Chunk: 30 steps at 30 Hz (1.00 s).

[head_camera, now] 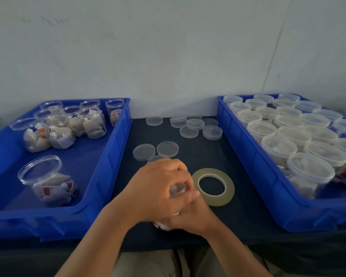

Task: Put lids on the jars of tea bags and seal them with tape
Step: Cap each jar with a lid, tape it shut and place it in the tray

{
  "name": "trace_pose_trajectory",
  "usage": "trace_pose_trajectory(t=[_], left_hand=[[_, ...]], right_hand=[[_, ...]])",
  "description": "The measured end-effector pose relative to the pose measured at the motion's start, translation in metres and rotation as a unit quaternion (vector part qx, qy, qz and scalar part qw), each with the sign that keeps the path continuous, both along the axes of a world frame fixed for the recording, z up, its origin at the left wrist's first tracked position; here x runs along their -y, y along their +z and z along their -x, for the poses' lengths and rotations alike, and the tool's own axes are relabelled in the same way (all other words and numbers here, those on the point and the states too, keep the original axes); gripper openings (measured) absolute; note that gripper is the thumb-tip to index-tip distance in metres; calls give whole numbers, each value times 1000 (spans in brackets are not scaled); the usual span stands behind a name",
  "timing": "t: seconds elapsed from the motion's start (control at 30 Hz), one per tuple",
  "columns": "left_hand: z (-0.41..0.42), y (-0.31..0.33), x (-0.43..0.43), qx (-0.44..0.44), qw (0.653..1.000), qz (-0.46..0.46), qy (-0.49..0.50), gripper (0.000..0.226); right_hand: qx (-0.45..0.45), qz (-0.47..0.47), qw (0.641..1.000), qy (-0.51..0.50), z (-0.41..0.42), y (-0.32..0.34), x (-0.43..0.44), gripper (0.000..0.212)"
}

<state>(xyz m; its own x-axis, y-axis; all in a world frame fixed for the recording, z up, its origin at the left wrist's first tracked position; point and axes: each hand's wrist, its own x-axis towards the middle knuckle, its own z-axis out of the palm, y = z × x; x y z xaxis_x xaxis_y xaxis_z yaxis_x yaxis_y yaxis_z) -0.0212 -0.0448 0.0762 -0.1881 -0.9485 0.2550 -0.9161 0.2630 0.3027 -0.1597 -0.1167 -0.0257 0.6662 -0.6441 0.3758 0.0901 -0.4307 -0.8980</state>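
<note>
I sit at a table with a dark cloth (248, 206) on it. Behind it is a plain pale wall (168, 47). On my left side is a big blue bin (100, 176). In it stand open jars (46, 180) with tea bags inside and no tops on. On my right side is another blue bin (246, 154). It is packed with closed jars (308, 172), each with a clear top.

Between the two bins, loose lids (144, 151) lie flat on the cloth. Some are near my hands and more sit at the back by the wall. A tape roll (214, 186) lies flat on the cloth, just beside my hands on the right.

My left hand (158, 188) is curled tight over the top of one jar (177, 189). A bit of clear plastic shows between my fingers. My right hand (192, 212) is wrapped round the same jar from the near side, tucked partly under my left hand. White tea bags peek out low down, under my hands. My hands hide the top, so I cannot tell if the lid is on it.
</note>
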Motion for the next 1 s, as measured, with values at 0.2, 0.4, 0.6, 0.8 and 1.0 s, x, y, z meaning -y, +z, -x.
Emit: trace_pose_trajectory(t=[0.2, 0.4, 0.6, 0.8, 1.0], left_hand=[[1, 2, 0, 12, 996, -58, 70, 61], [42, -12, 11, 51, 961, -18, 271, 67], [6, -9, 5, -46, 998, 48, 7, 24], [-37, -2, -7, -99, 995, -25, 17, 79], [-15, 1, -22, -185, 972, -109, 91, 89]], right_hand=[[22, 0, 999, -39, -2, -1, 1, 76], [-16, 110, 987, -114, -4, 15, -8, 53], [10, -26, 999, 39, 7, 12, -1, 63], [72, -89, 993, 30, 2, 8, 1, 72], [69, -24, 995, -73, -1, 6, -2, 73]])
